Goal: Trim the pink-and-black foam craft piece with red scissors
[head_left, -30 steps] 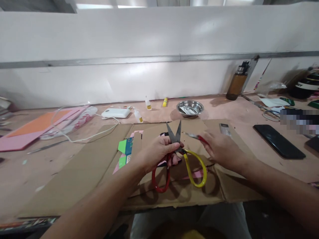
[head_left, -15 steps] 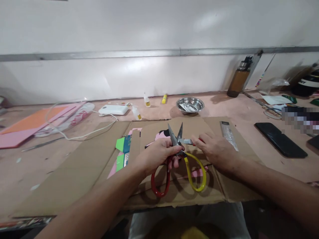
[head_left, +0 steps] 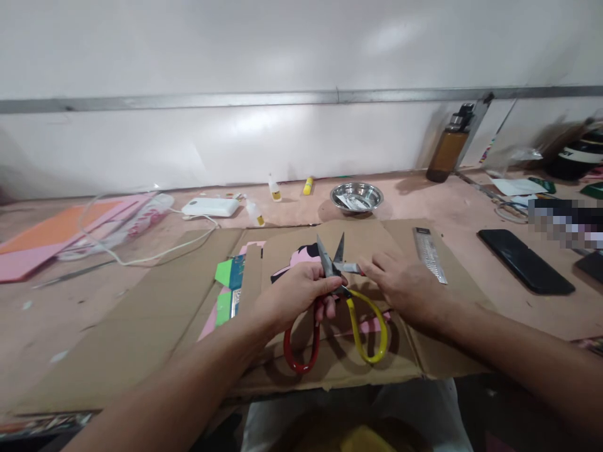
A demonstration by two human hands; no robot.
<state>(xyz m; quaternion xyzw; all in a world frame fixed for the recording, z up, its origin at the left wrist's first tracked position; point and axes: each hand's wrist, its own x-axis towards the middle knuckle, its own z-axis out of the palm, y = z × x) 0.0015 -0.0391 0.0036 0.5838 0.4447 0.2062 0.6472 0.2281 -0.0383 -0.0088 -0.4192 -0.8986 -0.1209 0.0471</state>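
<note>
Steel scissors [head_left: 346,292], blades spread, sit pinched in your left fingers [head_left: 328,285]; beside them, your right fingers [head_left: 372,268] clasp a flat-bladed tool [head_left: 349,267]; gripping is done, work seemingly unfinished.

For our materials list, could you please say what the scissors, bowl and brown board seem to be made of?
Scissors: grey metal blades with a dull sheen; glossy red and yellow handles, perhaps plastic-coated. Bowl: polished metal, probably steel, from its bright reflections. Board: matt cardboard, from its fold lines and ragged edge.
</note>
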